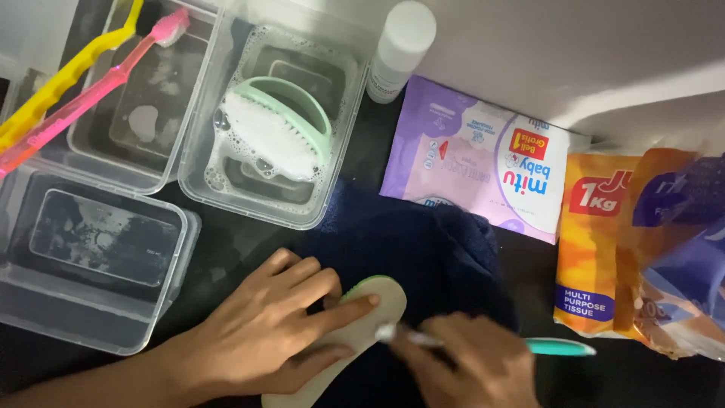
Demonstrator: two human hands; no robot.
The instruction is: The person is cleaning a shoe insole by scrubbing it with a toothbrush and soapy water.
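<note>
The left hand (276, 332) lies spread over a pale shoe insole (355, 332), fingers pressing it flat against the dark blue towel (438, 249) beneath, which steadies it and catches drips. The right hand (476, 366) is closed around a teal-handled toothbrush (559, 347), its white head touching the insole's edge just beside the left fingertips. Beyond the left hand, a clear tub of soapy water (332, 189) holds a green scrubbing brush (276, 128), kept within reach. Farther left, pink and yellow toothbrushes (83, 83) rest across another tub.
</note>
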